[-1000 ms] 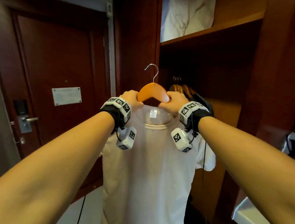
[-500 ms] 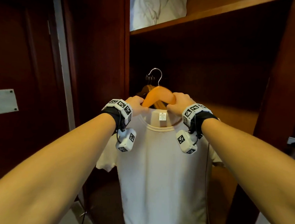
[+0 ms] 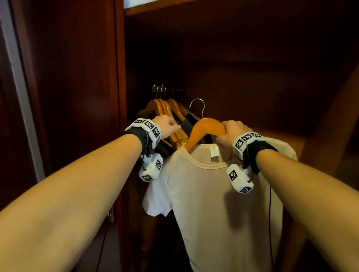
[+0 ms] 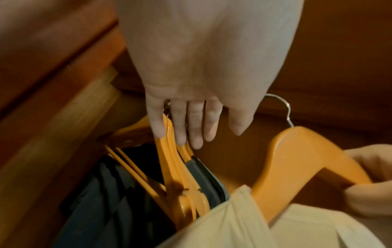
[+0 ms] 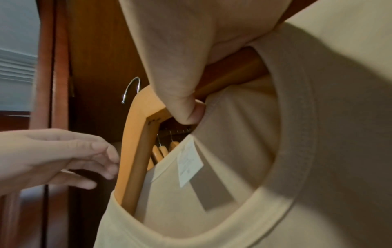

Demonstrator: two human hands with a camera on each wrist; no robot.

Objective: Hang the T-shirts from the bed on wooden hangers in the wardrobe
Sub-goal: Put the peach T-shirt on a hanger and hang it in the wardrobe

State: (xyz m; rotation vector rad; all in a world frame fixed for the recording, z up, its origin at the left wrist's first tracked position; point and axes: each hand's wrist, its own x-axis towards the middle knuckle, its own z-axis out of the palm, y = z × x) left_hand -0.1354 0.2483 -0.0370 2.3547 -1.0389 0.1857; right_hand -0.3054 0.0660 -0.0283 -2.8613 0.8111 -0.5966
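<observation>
T-shirt (image 3: 223, 199), cream and already threaded onto its wooden hanger (image 3: 205, 129), hangs in front of the open wardrobe (image 3: 259, 77), held up by me and not yet on the rail. My right hand (image 3: 231, 132) grips the hanger's right shoulder, fingers (image 5: 182, 107) curled over the wood and thumb tucked under by the collar. My left hand (image 4: 191, 104) is off this hanger and reaches to the bunch of hangers (image 4: 180, 167) on the rail, fingers straight and close together, their tips resting on the wooden shoulders. A dark garment (image 4: 118, 193) hangs among them.

To do this step well, I judge I should push that bunch to the left to open a gap, then lift the metal hook (image 3: 197, 107) above the rail and lower it into the gap. The rail itself is lost in shadow, so I probably need to feel for it instead of trusting my eye. With one hand carrying the load off-centre, the hanger tips; keeping it level should stop the shirt sliding off the left end.
</observation>
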